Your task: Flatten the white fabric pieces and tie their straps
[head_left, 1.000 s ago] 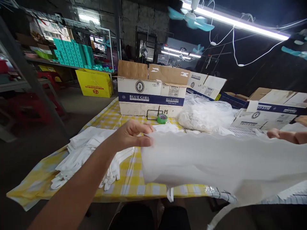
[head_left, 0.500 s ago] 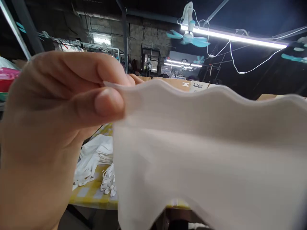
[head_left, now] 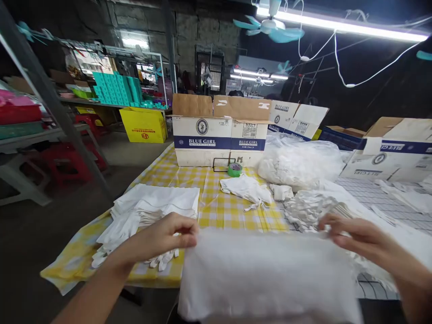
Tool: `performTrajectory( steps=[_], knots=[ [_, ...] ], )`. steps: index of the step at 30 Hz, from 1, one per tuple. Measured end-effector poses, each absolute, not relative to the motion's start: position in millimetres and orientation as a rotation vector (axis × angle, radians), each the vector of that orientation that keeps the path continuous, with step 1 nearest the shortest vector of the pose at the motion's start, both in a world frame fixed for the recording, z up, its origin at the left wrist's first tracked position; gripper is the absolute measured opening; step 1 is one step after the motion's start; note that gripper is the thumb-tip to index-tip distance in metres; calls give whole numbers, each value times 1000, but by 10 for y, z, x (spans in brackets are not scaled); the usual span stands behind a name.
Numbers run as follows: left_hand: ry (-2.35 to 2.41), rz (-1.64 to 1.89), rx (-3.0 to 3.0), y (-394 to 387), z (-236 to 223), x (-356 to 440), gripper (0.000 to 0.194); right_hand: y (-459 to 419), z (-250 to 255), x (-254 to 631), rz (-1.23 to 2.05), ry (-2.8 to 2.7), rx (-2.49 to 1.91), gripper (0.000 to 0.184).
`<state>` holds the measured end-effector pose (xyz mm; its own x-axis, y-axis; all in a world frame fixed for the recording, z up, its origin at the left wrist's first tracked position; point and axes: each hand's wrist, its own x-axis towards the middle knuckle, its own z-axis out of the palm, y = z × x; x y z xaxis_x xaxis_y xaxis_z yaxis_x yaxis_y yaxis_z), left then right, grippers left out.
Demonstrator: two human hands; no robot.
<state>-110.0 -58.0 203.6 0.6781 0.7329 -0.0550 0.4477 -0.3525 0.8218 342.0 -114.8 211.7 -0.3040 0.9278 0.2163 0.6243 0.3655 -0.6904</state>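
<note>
A white piece of fabric [head_left: 266,274] hangs stretched between my two hands, in front of the table's near edge and slightly blurred. My left hand [head_left: 175,234] pinches its upper left corner between thumb and fingers. At the upper right corner, my right hand [head_left: 354,234] pinches it the same way. Behind my left hand lies a stack of white garments [head_left: 155,198] with straps dangling toward the near edge. Beyond my right hand is a heap of white pieces [head_left: 313,207]. A single crumpled white garment [head_left: 248,188] rests farther back in the middle.
The table has a yellow checked cloth [head_left: 212,198]. At its back stand a printed carton [head_left: 202,155], a roll of green tape [head_left: 235,169] and a clear plastic bag [head_left: 300,162] of white material. Another carton [head_left: 398,155] sits at right. A yellow box [head_left: 143,126] stands beyond, at left.
The fabric has gone from close before the camera, where it filled much of the view, down and away. Both hands now show, and the view has tilted downward onto the table.
</note>
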Motion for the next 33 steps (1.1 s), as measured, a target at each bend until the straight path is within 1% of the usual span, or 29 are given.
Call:
performTrajectory(
  steps=[1,2,5,8,10,11,16,18,20,22,24,26,29,33],
  knots=[
    [973,439,1947,-383,1761,-1036,25,-964,1903,3346,735,-2093,-1373,16],
    [1058,467,1904,-198,1481,-966,26,-772,1660,3276,795,-2141,-1436,19],
    [1278,537,1859,225,766,-767,22,-268,918,3125,710,-2151,-1681,28],
    [1369,578,1887,446,413,-644,14,32,425,3093,640,-2108,-1768,26],
    [1409,617,1917,534,343,-621,12,149,292,3126,594,-2088,-1788,25],
    [1423,630,1931,574,330,-624,14,200,269,3152,568,-2083,-1792,24],
    [1472,644,1975,774,227,-622,31,470,261,3253,440,-2080,-1796,22],
    [1501,696,2055,806,162,-569,42,535,215,3225,368,-2059,-1814,22],
    [1552,778,2185,762,108,-494,56,518,140,3134,276,-2022,-1838,28],
    [1613,818,2313,627,64,-421,64,408,48,2998,115,-1994,-1858,38],
    [1610,746,2452,410,14,-376,62,224,-54,2861,-42,-2045,-1853,45],
    [1505,585,2592,156,-48,-377,57,10,-159,2773,-111,-2178,-1837,48],
    [1358,383,2686,-151,-111,-463,57,-268,-281,2786,-61,-2319,-1873,49],
    [1279,357,2589,-198,-58,-566,59,-435,-299,2926,-33,-2327,-1956,51]
  ],
)
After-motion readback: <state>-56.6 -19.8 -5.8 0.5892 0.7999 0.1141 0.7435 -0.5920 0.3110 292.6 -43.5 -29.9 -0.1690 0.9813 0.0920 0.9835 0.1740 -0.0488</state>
